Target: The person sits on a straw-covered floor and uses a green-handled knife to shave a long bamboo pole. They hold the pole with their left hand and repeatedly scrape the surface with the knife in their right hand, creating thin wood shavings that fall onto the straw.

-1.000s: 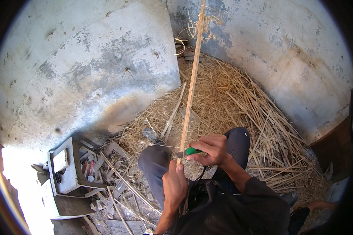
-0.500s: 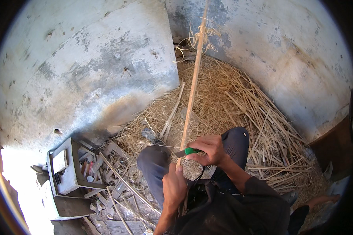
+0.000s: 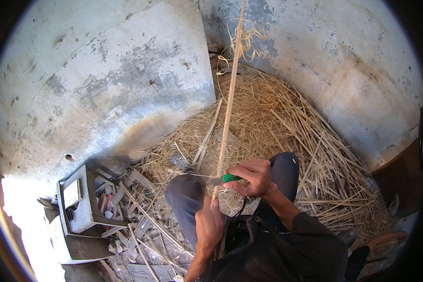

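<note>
L hand is closed tight around the lower end of a long thin cane, just above the person's lap. R hand is curled shut on a green-handled knife, w/ its blade touching the cane right above the L hand. Cane runs up and away betw. the knees, thin curled shavings hanging near its top. Straw pile covers the floor in front; grey walls behind. A grey box sits at left amid scraps.
</note>
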A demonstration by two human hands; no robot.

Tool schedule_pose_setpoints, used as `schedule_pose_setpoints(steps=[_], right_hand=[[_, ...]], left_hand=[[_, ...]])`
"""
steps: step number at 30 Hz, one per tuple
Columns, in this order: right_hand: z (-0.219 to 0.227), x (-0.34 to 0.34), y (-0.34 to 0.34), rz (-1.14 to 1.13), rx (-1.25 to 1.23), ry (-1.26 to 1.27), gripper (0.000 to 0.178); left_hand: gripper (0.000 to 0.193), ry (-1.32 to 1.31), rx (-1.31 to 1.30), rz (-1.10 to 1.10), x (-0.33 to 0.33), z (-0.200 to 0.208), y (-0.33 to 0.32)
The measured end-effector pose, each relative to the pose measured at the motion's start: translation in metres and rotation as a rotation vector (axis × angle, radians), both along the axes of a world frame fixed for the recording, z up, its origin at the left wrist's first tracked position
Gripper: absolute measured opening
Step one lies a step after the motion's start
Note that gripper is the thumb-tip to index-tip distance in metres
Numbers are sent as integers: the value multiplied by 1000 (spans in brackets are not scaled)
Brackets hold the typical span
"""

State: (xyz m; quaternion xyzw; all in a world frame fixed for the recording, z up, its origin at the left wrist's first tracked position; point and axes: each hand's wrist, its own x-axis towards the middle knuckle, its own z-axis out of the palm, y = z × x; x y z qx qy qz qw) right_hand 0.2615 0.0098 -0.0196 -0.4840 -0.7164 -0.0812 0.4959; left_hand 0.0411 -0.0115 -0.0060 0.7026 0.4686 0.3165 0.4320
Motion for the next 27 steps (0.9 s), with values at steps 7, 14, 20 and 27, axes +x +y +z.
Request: schedule_pose_setpoints(steps=[7, 14, 20, 27], right_hand=[[4, 4, 2, -11, 11, -46, 34], [1, 64, 26, -326, -94, 300, 35], [-6, 46, 13, -149, -118, 350, 35], [-12, 3, -2, 61, -65, 133, 33]], left_hand=[[39, -3, 35, 10, -5, -6, -3], [19, 143, -36, -63, -27, -27, -30], [19, 91, 3, -51, -25, -28, -29], [18, 1, 36, -19, -10, -14, -9]])
